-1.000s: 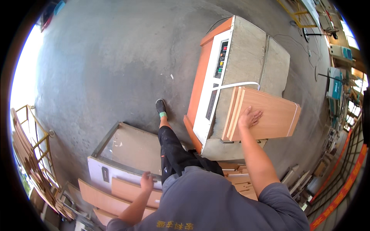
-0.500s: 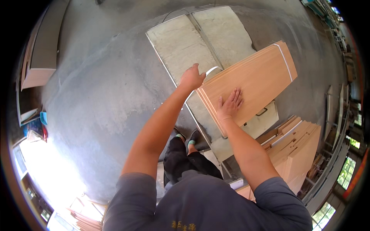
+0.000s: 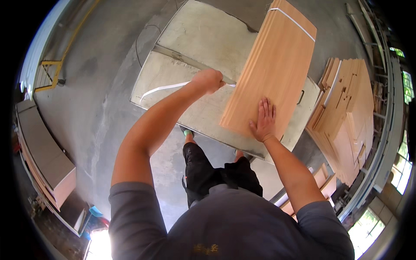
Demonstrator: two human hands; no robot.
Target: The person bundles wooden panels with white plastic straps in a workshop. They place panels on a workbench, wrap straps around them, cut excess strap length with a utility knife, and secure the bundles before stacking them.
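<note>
A stack of wooden boards [image 3: 277,65] lies lengthwise on a pale, worn platform [image 3: 199,32]. One white strap [image 3: 294,24] crosses the stack near its far end. My left hand [image 3: 209,81] is closed on a second white strap [image 3: 162,89], left of the boards. This strap's loose end trails left over the platform, and a short length runs from my fist to the boards' left edge. Where it passes under the stack is hidden. My right hand [image 3: 264,121] presses flat on the top board near its close end, fingers spread.
More stacked wooden panels [image 3: 346,112] stand to the right of the platform. A long grey-topped stack [image 3: 43,147] lies at the far left, with a yellow metal frame [image 3: 52,73] beyond it. A dark cable [image 3: 138,47] curves over the floor near the platform's left corner.
The view has turned, and the boards now point more away from me. My left hand has drawn the strap out to the left of the stack. My right hand stays on the boards.
</note>
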